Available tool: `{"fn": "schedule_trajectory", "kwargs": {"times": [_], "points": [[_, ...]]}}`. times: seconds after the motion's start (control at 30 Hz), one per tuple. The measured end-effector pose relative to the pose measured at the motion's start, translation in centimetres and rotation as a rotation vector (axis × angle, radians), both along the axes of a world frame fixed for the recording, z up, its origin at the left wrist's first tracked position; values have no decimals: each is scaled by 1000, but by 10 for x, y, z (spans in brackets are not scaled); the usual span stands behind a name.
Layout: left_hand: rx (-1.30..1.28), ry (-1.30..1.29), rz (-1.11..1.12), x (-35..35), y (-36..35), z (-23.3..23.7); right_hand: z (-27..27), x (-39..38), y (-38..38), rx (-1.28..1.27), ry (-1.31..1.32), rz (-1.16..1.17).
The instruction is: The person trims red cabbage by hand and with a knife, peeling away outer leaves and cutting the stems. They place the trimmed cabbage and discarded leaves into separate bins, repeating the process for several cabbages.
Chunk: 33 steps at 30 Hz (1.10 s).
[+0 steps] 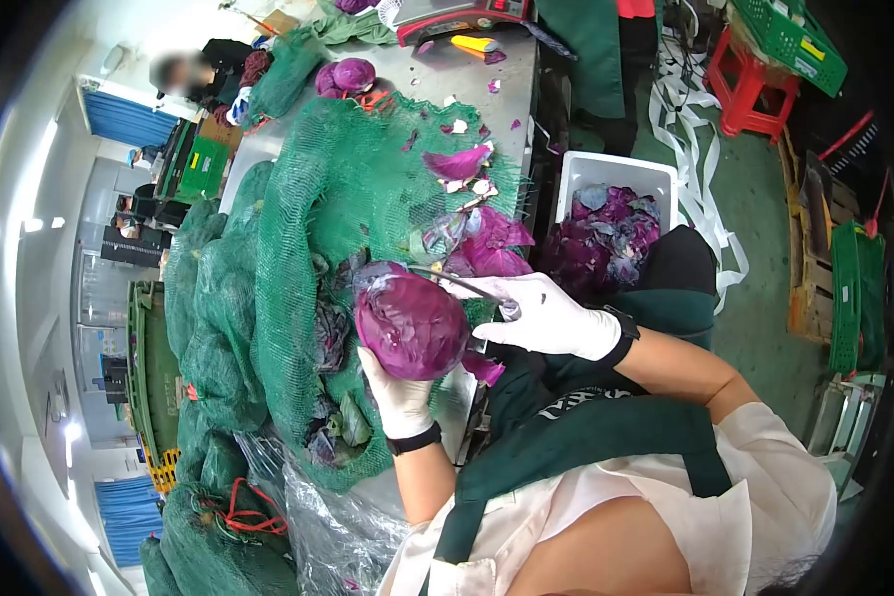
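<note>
A large red cabbage rests in my left hand, whose gloved fingers and palm support it from below. My right hand, also in a white glove, is closed around a knife. The knife's narrow dark blade reaches toward the top of the cabbage. Just beyond the blade, loose purple leaves lie on the table. Under and around the cabbage spreads a green mesh bag, with darker cabbage leaves lying in its folds.
A white bin of purple leaf trimmings stands at the right. Filled green mesh sacks line the left. On the metal table are another red cabbage, a yellow-handled tool and a red scale. Another person stands beyond.
</note>
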<state>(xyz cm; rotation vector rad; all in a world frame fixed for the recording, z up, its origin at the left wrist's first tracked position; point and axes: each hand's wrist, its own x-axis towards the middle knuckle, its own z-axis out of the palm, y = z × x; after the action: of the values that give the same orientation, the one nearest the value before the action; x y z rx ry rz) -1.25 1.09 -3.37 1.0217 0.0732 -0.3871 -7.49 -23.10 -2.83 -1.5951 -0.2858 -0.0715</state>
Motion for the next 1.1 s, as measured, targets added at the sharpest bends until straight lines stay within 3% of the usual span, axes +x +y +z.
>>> {"fn": "schedule_trajectory", "kwargs": {"times": [0.03,0.07,0.13,0.33,0.4,0.47,0.57,0.67,0.73,0.8,0.93,1.0,1.07,1.1], "points": [[-70,-44,-19,1,0,-8,9,-3,-2,79,182,27],[-142,-84,-37,1,1,-13,7,-3,-1,78,184,30],[-257,-46,-71,2,0,-17,2,-1,-1,306,90,56],[-206,-293,-251,14,-7,-14,-2,5,-9,169,141,35],[-186,-378,-242,20,-22,-3,-8,11,-9,225,32,3],[-266,-364,-272,32,-31,-1,-5,15,-15,256,148,18],[73,-542,-266,32,-47,14,7,23,-31,181,312,23],[313,-750,-490,55,-54,23,6,39,-42,125,152,-72],[304,-680,-544,57,-70,27,4,50,-53,251,305,8],[438,-767,-653,75,-77,31,6,59,-69,227,417,10],[271,-547,-667,109,-116,22,1,98,-82,243,465,-223],[-48,-204,-576,127,-140,18,-14,109,-94,289,361,-394],[-288,92,-531,154,-168,28,-29,106,-108,398,327,-421],[-270,146,-465,173,-175,25,-35,102,-112,383,363,-416]]}}
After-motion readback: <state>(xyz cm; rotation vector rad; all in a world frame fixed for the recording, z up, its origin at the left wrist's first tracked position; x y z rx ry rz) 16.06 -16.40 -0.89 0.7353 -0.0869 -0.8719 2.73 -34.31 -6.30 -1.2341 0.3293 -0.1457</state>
